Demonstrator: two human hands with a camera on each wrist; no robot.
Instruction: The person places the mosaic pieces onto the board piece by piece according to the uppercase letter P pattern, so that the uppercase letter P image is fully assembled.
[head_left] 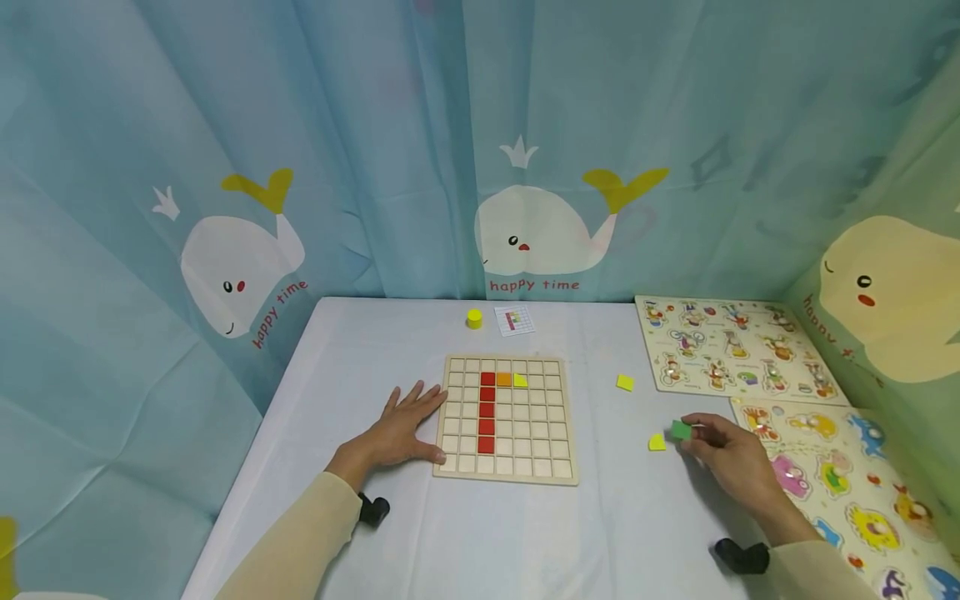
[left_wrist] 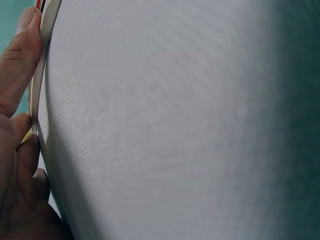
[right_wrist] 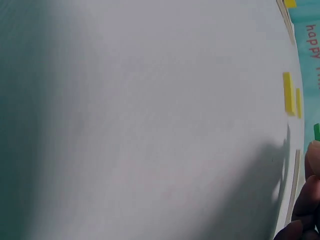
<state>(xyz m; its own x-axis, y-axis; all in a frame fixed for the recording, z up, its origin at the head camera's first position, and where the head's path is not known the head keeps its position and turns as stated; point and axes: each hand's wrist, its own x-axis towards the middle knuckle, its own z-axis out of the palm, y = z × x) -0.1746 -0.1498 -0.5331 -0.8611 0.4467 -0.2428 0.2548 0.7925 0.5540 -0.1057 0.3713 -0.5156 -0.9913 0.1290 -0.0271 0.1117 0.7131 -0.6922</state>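
My left hand [head_left: 397,432] lies with fingers spread at the left edge of a wooden grid board [head_left: 532,447]; in the left wrist view, its thumb and fingers touch the board's side. On the board stands a column of several red tiles [head_left: 487,410], with an orange tile [head_left: 504,380] and a yellow tile [head_left: 520,381] to the right of the top one. Over to the right, my right hand [head_left: 735,462] pinches a green square tile [head_left: 681,430] between thumb and fingertips. Just left of it lies a loose yellow tile [head_left: 657,442], and farther back another yellow tile [head_left: 625,382].
Behind the board are a small yellow cylinder [head_left: 474,319] and a printed pattern card [head_left: 514,320]. Two picture puzzle boards occupy the table's right side, the farther puzzle [head_left: 705,367] and the nearer puzzle [head_left: 813,467]. A whale-print curtain [head_left: 420,208] hangs behind the table.
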